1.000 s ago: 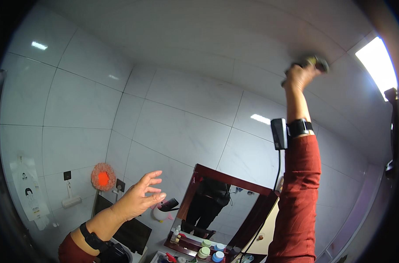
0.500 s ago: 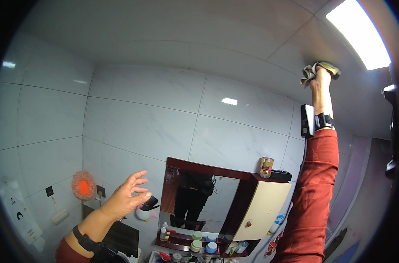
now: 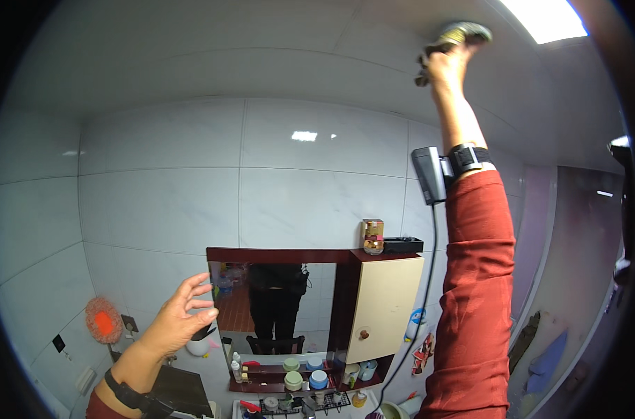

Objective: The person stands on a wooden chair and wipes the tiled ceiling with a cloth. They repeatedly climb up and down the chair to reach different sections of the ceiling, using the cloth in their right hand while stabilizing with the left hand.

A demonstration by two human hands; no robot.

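Observation:
High overhead, my right hand [image 3: 448, 68] presses a crumpled cloth [image 3: 457, 36] in yellowish and grey tones against the grey ceiling panel [image 3: 282, 35], not far from the bright ceiling light [image 3: 545, 17]. The arm is stretched up in a red sleeve, with a strapped device at the wrist. My left hand [image 3: 181, 313] hangs in the air at lower left with its fingers apart and nothing in it. It is nearest to the left edge of the dark-framed mirror [image 3: 275, 307].
A cream cabinet door [image 3: 387, 311] adjoins the mirror; a small jar [image 3: 372, 237] and a black tray [image 3: 403, 245] stand on top. Several jars and bottles line the shelf [image 3: 261, 386] below. An orange fluffy item [image 3: 104, 321] hangs at left. A cable [image 3: 429, 279] runs beside my right arm.
My right hand and the cloth have slid along the ceiling, now higher and further left in view. The view itself has shifted. My left hand stays raised, fingers apart.

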